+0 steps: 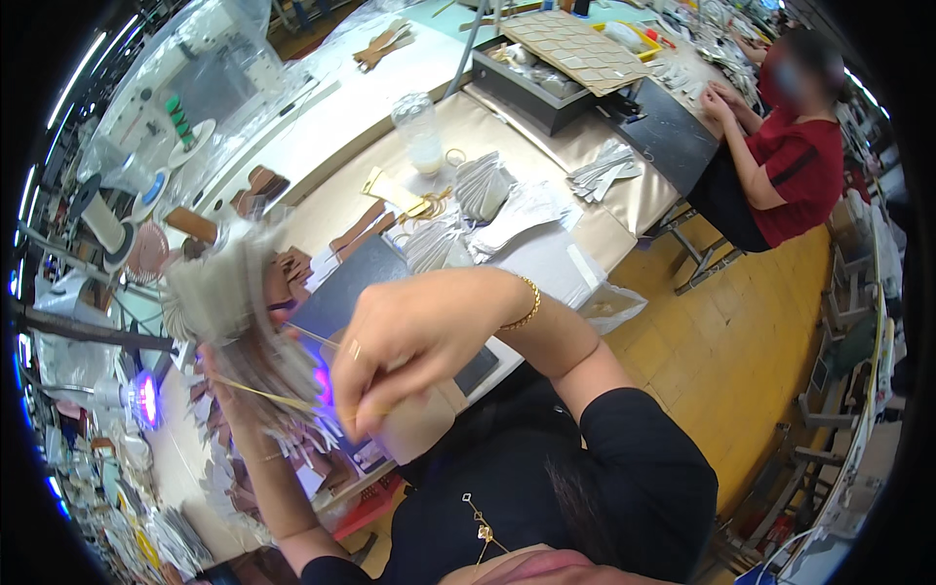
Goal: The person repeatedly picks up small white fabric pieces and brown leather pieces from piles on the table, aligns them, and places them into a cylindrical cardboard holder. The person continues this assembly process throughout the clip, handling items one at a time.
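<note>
My left hand (222,382) is closed round a thick bundle of thin grey strips (219,292), blurred by motion, their ends fanned out. Over to its right my right hand (419,327) pinches a yellowish rubber band (283,397), which stretches taut between my fingers and the bundle. Part of my left hand is hidden behind the strips. Beneath my hands lies a dark flat board (361,278) on the table. More rubber bands (432,208) lie loose beyond it, beside another bundle of grey strips (485,190).
Brown cut pieces (359,232) lie around the board. A clear plastic cup (417,132) stands farther back. At the left are thread spools (102,216) and a lit lamp (143,398). A dark drawer (531,88) sits at the back; a person in red (795,175) works at the right.
</note>
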Available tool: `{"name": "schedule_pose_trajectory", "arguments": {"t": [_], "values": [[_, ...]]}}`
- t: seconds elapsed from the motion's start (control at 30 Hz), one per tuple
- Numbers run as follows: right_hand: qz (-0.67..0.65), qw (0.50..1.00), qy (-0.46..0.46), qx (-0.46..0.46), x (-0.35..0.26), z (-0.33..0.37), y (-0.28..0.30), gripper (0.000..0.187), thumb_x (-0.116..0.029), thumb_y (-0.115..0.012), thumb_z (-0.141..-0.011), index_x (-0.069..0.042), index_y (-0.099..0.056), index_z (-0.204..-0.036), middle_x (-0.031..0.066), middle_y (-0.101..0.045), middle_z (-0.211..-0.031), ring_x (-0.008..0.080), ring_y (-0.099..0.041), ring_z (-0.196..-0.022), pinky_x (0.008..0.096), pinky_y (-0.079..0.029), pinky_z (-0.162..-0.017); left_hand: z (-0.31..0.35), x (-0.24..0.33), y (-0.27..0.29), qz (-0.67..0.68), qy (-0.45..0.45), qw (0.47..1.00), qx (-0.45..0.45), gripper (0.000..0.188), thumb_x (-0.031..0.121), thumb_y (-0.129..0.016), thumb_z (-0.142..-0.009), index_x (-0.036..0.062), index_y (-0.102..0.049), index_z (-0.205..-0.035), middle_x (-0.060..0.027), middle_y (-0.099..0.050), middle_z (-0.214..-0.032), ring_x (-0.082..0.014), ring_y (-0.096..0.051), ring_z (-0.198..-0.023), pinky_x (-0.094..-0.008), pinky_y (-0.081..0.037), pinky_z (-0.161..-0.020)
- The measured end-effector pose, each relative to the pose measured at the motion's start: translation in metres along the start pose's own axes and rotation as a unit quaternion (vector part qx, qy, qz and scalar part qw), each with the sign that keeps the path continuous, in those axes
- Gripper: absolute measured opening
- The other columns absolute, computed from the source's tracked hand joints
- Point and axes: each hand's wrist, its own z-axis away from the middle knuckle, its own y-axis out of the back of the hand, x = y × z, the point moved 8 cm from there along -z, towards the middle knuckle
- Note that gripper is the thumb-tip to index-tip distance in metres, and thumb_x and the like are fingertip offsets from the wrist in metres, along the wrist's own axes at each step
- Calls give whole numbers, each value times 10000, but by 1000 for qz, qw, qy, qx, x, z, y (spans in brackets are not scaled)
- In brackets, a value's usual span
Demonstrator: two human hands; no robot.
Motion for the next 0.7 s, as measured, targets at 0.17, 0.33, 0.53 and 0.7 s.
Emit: {"name": "schedule_pose_trajectory", "arguments": {"t": [0.17, 0.33, 0.53, 0.7], "values": [[-151, 945, 145, 249, 26, 60, 42, 192, -149, -531, -932, 2, -648, -909, 53, -643, -735, 170, -589, -590, 352, -512, -724, -9, -10, 17, 192, -56, 962, -185, 925, 690, -562, -814, -18, -383, -1382, -184, -496, -1313, -357, -525, -1155, -538, -466, -953], [-485, 744, 371, 270, 56, 81, 63, 243, -89, -481, -935, 1, -566, -1143, 82, -605, -982, 156, -596, -775, 380, -530, -797, -6, -7, -11, 266, -79, 906, -319, 958, 609, -703, -749, 20, -364, -1424, -174, -409, -1438, -326, -500, -1162, -538, -385, -1013], [-692, 606, 266, 287, 100, 38, 43, 540, -22, -517, -949, -80, -302, -1441, 42, -252, -1531, 260, -497, -1246, 287, -580, -868, 6, -1, -68, 236, -126, 861, -433, 1120, 491, -812, -671, 90, -203, -1521, -217, -130, -1575, -337, -559, -1056, -430, -389, -874], [-356, 808, 216, 417, 93, 30, 30, 977, -250, -751, -840, -182, -16, -1480, 26, -42, -1554, 330, -293, -1392, 451, -375, -1073, 12, -7, -83, 142, -177, 889, -398, 1208, 651, -792, -581, -11, -287, -1457, -259, -373, -1415, -339, -594, -884, -408, -489, -719]]}}
